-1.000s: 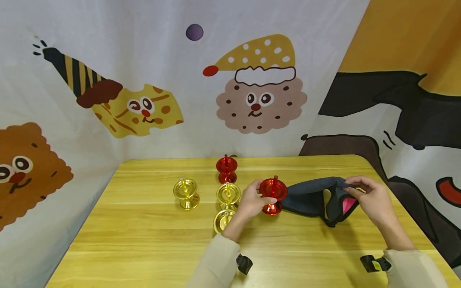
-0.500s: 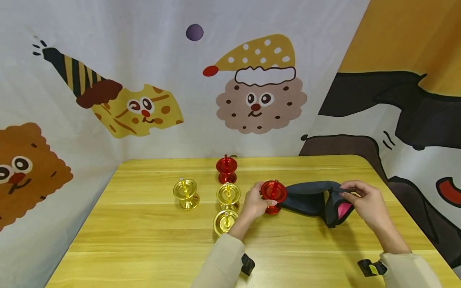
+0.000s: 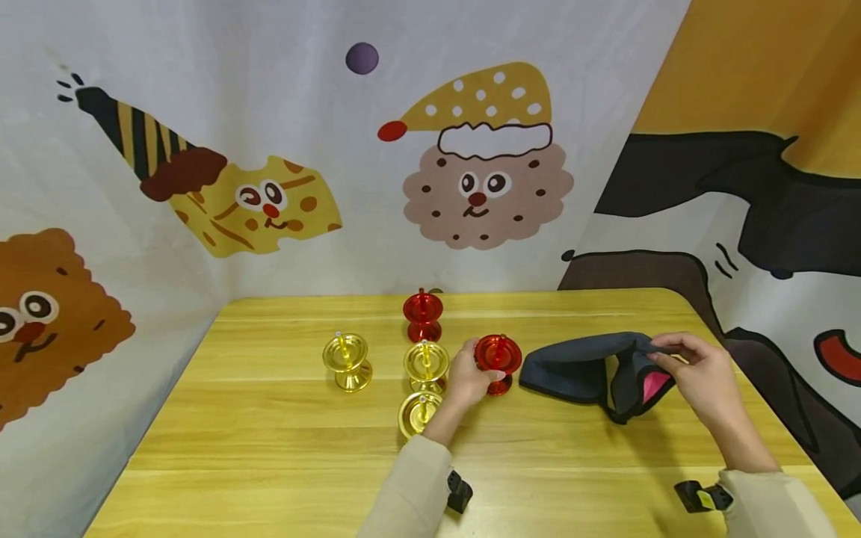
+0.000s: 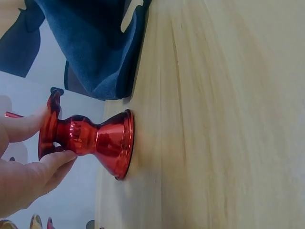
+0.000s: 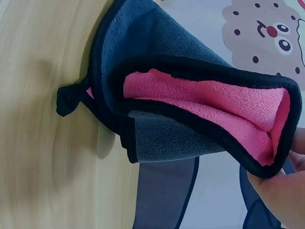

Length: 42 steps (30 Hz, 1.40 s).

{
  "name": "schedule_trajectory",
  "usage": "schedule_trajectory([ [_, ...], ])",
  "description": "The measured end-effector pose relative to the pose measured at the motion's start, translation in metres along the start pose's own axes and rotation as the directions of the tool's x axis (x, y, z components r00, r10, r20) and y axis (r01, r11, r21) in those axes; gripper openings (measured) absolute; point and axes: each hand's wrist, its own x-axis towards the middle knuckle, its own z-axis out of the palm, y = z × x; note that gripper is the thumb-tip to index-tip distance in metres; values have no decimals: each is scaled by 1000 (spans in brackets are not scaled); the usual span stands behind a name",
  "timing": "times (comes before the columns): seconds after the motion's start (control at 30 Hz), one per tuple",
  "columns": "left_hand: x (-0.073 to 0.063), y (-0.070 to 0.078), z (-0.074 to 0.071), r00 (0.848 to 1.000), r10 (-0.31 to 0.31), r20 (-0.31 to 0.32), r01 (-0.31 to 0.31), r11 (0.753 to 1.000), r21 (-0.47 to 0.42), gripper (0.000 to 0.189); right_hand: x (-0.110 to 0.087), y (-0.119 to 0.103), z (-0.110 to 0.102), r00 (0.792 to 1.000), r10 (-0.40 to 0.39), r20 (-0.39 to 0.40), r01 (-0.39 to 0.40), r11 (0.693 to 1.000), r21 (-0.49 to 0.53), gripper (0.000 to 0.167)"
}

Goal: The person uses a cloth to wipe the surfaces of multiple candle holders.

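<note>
My left hand [image 3: 468, 377] grips a shiny red candle holder [image 3: 498, 353] by its upper dish, near the middle of the table. In the left wrist view the fingers hold the dish from both sides, and the flared base [image 4: 116, 143] is right at the wooden top. To its right, a dark grey cloth [image 3: 568, 366] with black edging and a pink inner side stands half folded. My right hand [image 3: 702, 381] pinches the cloth's right end, lifting it. The right wrist view shows the pink lining [image 5: 205, 102] inside the fold and thumb and fingers on its border.
A second red candle holder [image 3: 423, 308] stands near the table's back edge. Gold candle holders stand left of my left hand: one far left [image 3: 346, 353], one in the middle [image 3: 427, 362], one in front [image 3: 417, 415] partly behind my forearm. A cartoon-printed curtain [image 3: 303, 75] hangs behind the table.
The red candle holder has moved left with my left hand, from overlapping the cloth to standing apart from it. My right hand shifted left with the cloth end, then back right.
</note>
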Motion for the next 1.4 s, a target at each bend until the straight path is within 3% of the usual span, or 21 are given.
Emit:
schedule_trajectory([
  [0.23,0,2,1,1000,3,13,-3,1000,-13,68,-1,-2,3,1000,8,0,-8,999,-39,12],
  [0.5,3,1,3,1000,17,2,-17,999,31,70,-3,-1,10,999,17,30,-15,998,-63,15],
  [0.77,6,2,7,997,10,-79,-2,994,108,68,-4,3,19,998,-3,64,5,1000,-24,13],
  [0.9,8,4,9,993,-8,-116,25,989,143,59,1,33,24,996,0,87,-4,999,46,13],
  [0.97,9,5,10,993,-23,-119,40,988,149,59,6,62,26,995,-6,98,-5,994,110,14],
  [1.1,9,6,11,993,-33,-118,51,987,150,59,11,87,30,995,-15,101,7,996,87,14],
  [1.13,9,6,10,993,-34,-117,51,988,147,59,10,87,32,995,-22,93,12,994,104,13],
  [1.4,6,4,9,991,47,-122,-28,987,157,53,-6,10,33,996,-19,93,20,1000,-16,9],
])
